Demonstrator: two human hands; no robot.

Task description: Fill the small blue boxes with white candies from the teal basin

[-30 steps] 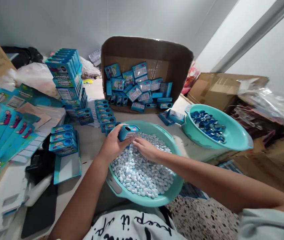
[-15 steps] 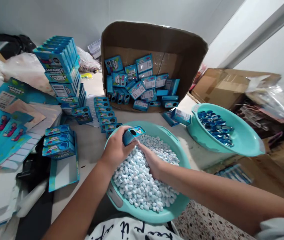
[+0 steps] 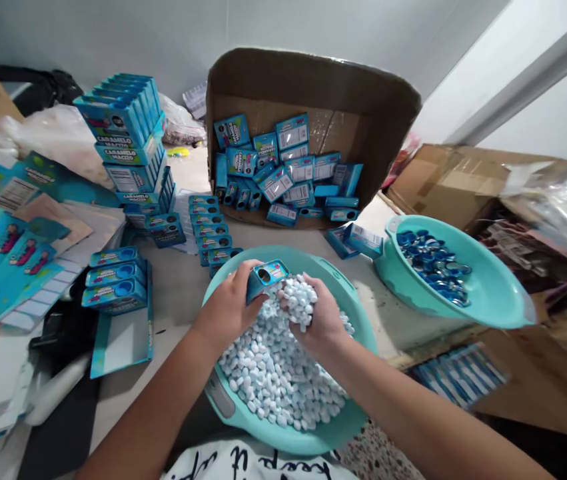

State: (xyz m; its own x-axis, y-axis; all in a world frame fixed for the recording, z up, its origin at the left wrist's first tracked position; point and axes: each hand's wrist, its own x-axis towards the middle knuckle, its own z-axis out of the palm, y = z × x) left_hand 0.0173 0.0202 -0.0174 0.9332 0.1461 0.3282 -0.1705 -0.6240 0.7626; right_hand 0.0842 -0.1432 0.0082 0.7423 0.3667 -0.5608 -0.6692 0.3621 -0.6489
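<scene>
The left hand (image 3: pixel 230 308) is closed round a small box (image 3: pixel 266 277), held over the far-left rim of the teal basin (image 3: pixel 336 270) with its round opening turned up. The right hand (image 3: pixel 313 317) is cupped just beside it, holding a heap of pellets (image 3: pixel 297 301) lifted from the basin. By my reckoning this box is only now being filled. Whether any pellets are inside it I cannot tell, as the hole looks dark.

A fair share looks finished. There is a row of boxes (image 3: pixel 210 230) just beyond the basin, three more boxes (image 3: pixel 113 277) to its left, and a tall stack (image 3: pixel 128 140) further left and back. Plenty seems to remain, with a tipped carton (image 3: pixel 313 80) behind the basin full of loose boxes, filled or empty I cannot say. A second basin (image 3: pixel 493 293) to the right holds shiny blue pieces, too small to identify.
</scene>
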